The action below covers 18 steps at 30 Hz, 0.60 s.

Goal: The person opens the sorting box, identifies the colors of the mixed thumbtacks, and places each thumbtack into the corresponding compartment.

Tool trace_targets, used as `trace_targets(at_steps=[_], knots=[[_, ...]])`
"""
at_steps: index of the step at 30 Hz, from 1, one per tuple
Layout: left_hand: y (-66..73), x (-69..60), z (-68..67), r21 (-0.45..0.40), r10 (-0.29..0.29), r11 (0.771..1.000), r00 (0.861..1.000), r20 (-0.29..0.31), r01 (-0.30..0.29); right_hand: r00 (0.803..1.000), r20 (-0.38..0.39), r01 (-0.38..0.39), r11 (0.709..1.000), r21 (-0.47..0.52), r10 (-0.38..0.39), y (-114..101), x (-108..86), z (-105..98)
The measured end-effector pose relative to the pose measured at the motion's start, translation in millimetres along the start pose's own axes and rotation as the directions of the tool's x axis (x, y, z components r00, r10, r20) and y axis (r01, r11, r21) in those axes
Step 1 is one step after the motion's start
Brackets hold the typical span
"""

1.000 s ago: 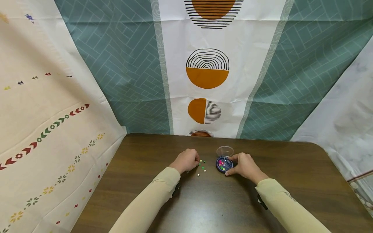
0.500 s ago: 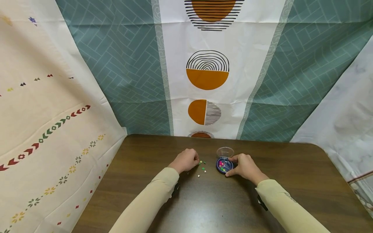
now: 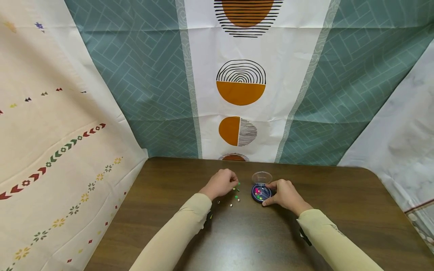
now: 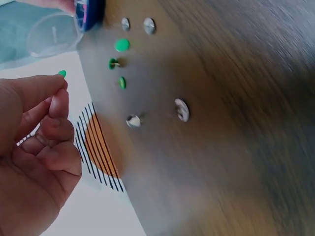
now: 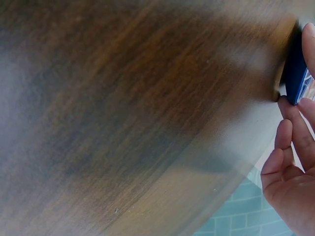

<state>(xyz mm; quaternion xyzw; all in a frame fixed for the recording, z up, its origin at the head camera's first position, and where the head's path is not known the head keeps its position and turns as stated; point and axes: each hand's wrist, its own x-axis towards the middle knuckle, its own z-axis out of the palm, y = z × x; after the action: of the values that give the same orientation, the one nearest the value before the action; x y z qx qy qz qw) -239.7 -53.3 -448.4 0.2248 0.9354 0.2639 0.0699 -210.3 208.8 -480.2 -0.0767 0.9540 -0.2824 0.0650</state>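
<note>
Between thumb and forefinger my left hand (image 3: 222, 183) pinches a small green tack (image 4: 62, 73), held above the table. Under and beside that hand lie several loose tacks: a flat green one (image 4: 122, 45), other green ones on their sides, and silver ones (image 4: 149, 26). My right hand (image 3: 286, 194) grips the right side of a round blue case (image 3: 261, 200), thumb at the near edge and fingers at the far edge. The case's clear lid (image 3: 262, 177) stands open at the back. Pink, green and yellowish tacks lie in its left part.
The brown wooden table (image 3: 271, 237) reaches back to a patterned curtain (image 3: 162, 94). A cream cloth with printed flowers (image 3: 68, 169) hangs at the left, and a pale cloth (image 3: 400, 143) at the right.
My left hand has lifted a green tack and moved a little to the right, towards the case. My right hand stays on the case.
</note>
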Motion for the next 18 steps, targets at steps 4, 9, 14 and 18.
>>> trace_targets(at_steps=[4,9,14,18], knots=[[7.2,3.0,2.0,-0.034,0.01,0.999,1.0,-0.023,-0.011,1.0,-0.007,0.001,1.0,-0.001,-0.001,0.5,0.1,0.2],[16.5,6.5,5.7,-0.072,0.019,0.997,0.999,-0.048,-0.023,1.0,-0.011,0.007,1.0,0.006,-0.007,1.3,-0.2,1.1],[26.3,12.0,11.0,-0.079,0.04,0.996,0.996,-0.076,-0.046,1.0,-0.015,0.009,1.0,0.011,-0.009,0.8,-0.6,0.7],[35.2,15.4,14.2,-0.09,0.051,0.994,0.995,-0.088,-0.059,1.0,-0.012,0.003,1.0,0.016,-0.003,0.1,-0.2,0.2]])
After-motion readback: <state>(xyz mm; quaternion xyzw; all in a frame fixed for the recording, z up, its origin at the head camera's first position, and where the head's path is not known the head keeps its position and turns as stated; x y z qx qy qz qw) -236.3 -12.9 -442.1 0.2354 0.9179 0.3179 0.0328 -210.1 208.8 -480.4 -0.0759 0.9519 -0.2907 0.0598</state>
